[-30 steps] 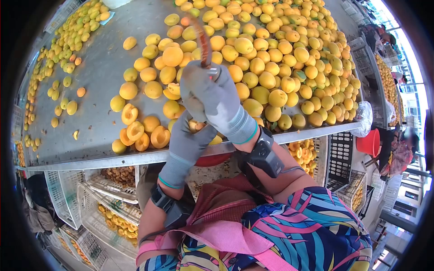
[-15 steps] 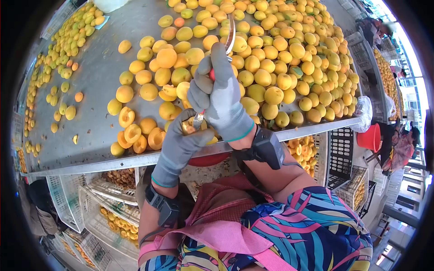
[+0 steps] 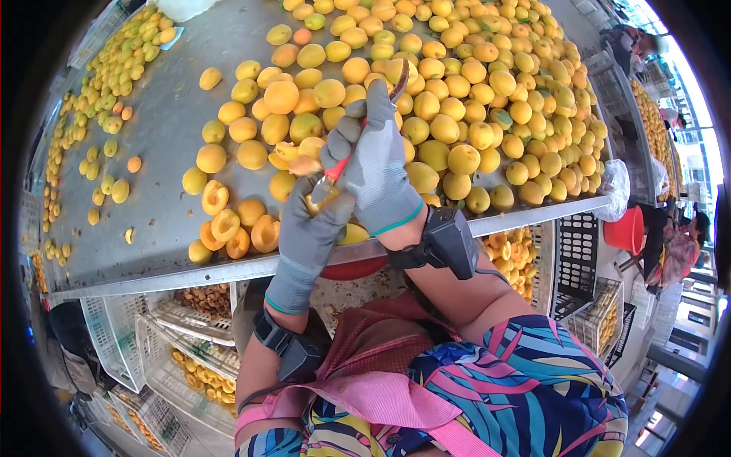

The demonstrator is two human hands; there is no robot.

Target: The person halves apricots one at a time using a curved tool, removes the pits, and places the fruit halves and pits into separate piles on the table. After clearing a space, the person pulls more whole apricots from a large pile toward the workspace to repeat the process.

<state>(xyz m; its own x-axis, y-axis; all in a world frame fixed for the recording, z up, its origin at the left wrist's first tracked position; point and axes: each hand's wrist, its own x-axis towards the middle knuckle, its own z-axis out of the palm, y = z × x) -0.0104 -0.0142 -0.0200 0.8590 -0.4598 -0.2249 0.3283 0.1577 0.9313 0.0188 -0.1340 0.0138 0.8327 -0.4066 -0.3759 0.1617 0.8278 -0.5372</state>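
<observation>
Both hands wear grey gloves and meet over the near edge of the metal table (image 3: 164, 206). My right hand (image 3: 373, 160) is wrapped round the red handle of a knife (image 3: 400, 81), whose curved blade points up and away; a metal part at the handle's lower end touches the fruit in my left hand. My left hand (image 3: 308, 228) holds a cut apricot (image 3: 321, 194) between thumb and fingers, partly hidden. Just left of the hands, halved apricots (image 3: 225, 225) lie with the cut side up. Whole apricots (image 3: 457, 114) are heaped beyond and to the right.
Greener apricots (image 3: 114, 65) lie along the table's far left. Below the edge are white crates (image 3: 183, 381) with apricot halves, a black crate (image 3: 575, 255) and a red bucket (image 3: 624, 231). A person (image 3: 681, 247) is at the right, another (image 3: 628, 46) farther back.
The knife and my right hand have lowered and tilted slightly, the blade turning. My left hand has risen a little and rotated, and a piece of apricot now shows above its fingers.
</observation>
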